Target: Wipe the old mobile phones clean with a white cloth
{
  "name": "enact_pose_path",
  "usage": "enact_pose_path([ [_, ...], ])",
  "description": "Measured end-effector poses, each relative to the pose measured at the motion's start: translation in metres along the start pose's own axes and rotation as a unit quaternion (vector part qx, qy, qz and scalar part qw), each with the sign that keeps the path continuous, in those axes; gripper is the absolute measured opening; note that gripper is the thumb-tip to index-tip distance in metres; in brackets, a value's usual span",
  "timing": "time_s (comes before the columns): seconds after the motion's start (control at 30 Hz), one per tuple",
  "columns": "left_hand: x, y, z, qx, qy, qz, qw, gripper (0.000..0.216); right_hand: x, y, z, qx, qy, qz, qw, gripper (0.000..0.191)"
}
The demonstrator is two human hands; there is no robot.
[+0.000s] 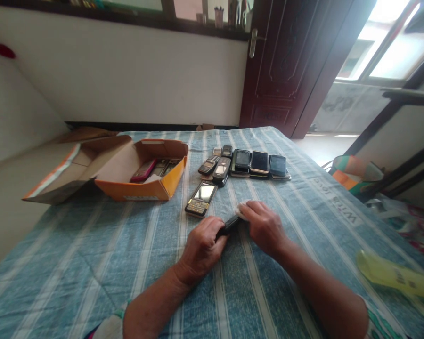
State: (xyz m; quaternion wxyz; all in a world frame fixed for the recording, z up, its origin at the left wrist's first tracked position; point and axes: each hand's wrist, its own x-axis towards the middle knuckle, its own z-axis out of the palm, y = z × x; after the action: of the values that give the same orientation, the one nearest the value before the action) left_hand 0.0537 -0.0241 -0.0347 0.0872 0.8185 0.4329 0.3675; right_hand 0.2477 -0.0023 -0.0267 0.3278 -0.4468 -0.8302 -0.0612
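Observation:
My left hand (204, 242) is closed around one end of a black mobile phone (229, 225), held edge-on just above the bed-like striped cloth. At the phone's other end, my right hand (263, 225) pinches a white tissue or cloth (243, 212) against it. Just beyond my left hand lies a black and gold keypad phone (201, 198). Farther off, more keypad phones (221, 170) lie close together, some stacked. To their right sit short piles of touchscreen phones (259, 162) in a row.
An open orange box (141, 190) with several phones inside, a pink one (143, 170) among them, stands at the left. Blue striped cloth (127, 263) covers the surface. At the right edge lies a yellow item (392, 275). Behind are a wall and a dark red door (286, 61).

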Motion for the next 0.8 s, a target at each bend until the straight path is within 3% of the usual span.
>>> enact_pose_path([
  [0.23,0.002,0.003,-0.003,-0.004,0.001,0.010,1.000,0.010,-0.001,-0.025,-0.001,0.018,-0.021,-0.077,0.997,0.027],
  [0.43,0.003,0.004,-0.003,-0.027,-0.001,-0.009,1.000,0.009,0.001,-0.027,-0.002,0.051,-0.019,-0.090,0.995,0.030],
  [0.6,0.002,0.002,-0.002,-0.027,0.010,-0.011,1.000,0.010,0.004,-0.016,-0.001,0.060,-0.001,-0.065,0.996,0.027],
  [0.8,0.003,-0.001,-0.001,-0.022,0.019,-0.017,0.999,0.009,0.002,0.006,0.009,0.113,0.020,0.028,0.993,0.031],
])
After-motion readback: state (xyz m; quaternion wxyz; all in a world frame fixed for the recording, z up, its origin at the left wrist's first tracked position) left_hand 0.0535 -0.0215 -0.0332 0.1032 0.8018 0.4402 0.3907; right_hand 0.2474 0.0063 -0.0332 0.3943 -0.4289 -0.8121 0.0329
